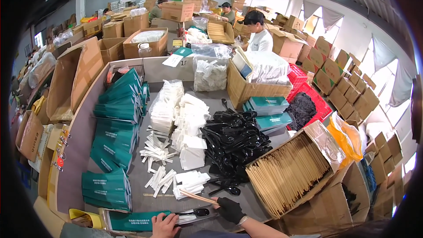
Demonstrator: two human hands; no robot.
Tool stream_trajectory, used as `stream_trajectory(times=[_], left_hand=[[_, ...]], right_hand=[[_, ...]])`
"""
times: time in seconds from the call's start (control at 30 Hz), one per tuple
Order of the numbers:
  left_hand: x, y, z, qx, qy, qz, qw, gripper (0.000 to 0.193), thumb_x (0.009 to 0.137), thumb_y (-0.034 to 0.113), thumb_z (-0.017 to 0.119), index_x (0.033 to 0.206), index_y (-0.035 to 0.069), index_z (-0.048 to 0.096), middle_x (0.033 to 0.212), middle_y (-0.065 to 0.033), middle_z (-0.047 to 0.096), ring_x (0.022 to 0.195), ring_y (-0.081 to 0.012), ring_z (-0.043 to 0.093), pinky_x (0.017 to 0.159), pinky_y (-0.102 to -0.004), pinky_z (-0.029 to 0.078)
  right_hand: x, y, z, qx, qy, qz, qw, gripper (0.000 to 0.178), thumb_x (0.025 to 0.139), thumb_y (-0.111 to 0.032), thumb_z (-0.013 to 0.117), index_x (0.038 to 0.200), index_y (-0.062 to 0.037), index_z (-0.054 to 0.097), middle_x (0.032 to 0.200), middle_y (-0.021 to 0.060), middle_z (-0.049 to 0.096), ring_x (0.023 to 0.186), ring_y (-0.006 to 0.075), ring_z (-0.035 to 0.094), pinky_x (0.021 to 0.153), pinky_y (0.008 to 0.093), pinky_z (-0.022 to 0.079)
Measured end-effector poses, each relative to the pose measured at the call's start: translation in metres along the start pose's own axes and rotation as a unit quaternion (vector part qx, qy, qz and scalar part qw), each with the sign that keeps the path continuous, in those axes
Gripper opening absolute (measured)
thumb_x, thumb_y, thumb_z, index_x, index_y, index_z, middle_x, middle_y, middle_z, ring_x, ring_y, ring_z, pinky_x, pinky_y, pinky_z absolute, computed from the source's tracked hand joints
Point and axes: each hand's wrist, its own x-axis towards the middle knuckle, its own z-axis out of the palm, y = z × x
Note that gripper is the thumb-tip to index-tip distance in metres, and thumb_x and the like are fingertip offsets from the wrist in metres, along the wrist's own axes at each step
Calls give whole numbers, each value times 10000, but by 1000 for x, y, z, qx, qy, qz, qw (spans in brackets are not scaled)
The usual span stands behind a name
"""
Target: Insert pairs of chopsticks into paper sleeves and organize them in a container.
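Observation:
My left hand (165, 225) is closed on the right end of a green paper sleeve (134, 221) at the table's near edge. A black plastic spoon (198, 212) and white paper strips stick out of that end toward the right. My right hand (230, 210), in a black fingerless glove, grips a pair of wooden chopsticks (199, 197) that point left over the spoon. Just beyond lie flat white packets (194, 180) and a heap of black spoons (235, 139). To the right of my right hand stands a carton of wooden chopsticks (286, 172).
Stacks of green sleeves (106, 188) line the table's left side. White packets (165, 105) fill its middle. Behind stand a cardboard box with white bags (260, 79) and a red crate of black items (304, 110). Other people (260, 35) work farther back.

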Motion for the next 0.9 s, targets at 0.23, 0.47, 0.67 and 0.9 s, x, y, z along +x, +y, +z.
stream_trajectory(times=[0.23, 0.47, 0.67, 0.9], left_hand=[[1, 4, -14, -57, -48, -31, 997, 484, 770, 285, 698, 1214, 115, 605, 1248, -54, 570, 1137, -318, 469, 932, -487, 361], [-8, 5, -9, -46, -32, -39, 998, 522, 720, 274, 747, 1205, 136, 612, 1239, -85, 557, 1157, -339, 457, 939, -496, 366], [-7, -14, -9, -74, -50, -72, 993, 646, 675, 343, 786, 1257, 150, 584, 1275, -92, 532, 1211, -350, 433, 1018, -506, 324], [3, -30, -18, -113, -85, -76, 987, 733, 645, 339, 823, 1281, 102, 546, 1347, -107, 488, 1235, -349, 429, 1068, -549, 298]], right_hand=[[-2, 0, 0, -53, -59, 13, 997, 395, 945, -355, 559, 1328, -262, 569, 911, 73, 626, 870, 251, 636, 732, 368, 511], [-5, -10, -4, -75, -69, 3, 995, 345, 951, -330, 562, 1276, -227, 616, 870, 77, 624, 849, 259, 632, 714, 371, 497], [8, -15, -5, -166, -175, 52, 969, 326, 958, -372, 544, 1215, -203, 652, 866, 118, 612, 839, 306, 608, 738, 388, 475], [3, -13, -19, -180, -124, -73, 973, 271, 864, -277, 682, 1133, -254, 700, 811, 62, 618, 732, 268, 630, 618, 394, 503]])
